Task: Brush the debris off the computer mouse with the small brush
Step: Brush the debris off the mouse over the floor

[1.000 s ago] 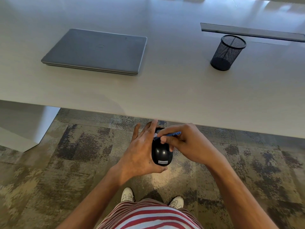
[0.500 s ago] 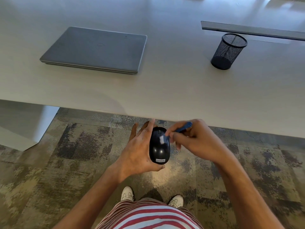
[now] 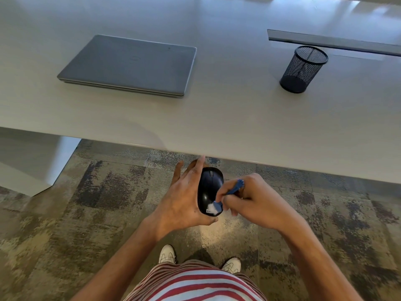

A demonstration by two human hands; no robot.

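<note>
Black, the computer mouse [image 3: 208,187] runs twelve to six in the left hand [image 3: 184,203], whose fingers clasp its left side. The right hand [image 3: 249,198] pinches the small brush [image 3: 227,195], bristles touching the mouse's six-o'clock end.

A glossy grey desk [image 3: 217,118] stands over mottled brown-grey carpet [image 3: 65,235], catching window reflections.

White label on mouse [image 3: 208,192], partly covered, unreadable.

Red-and-white striped shirt [image 3: 195,283]; white shoes [image 3: 166,254]; forearms bare, no sleeves visible.
</note>
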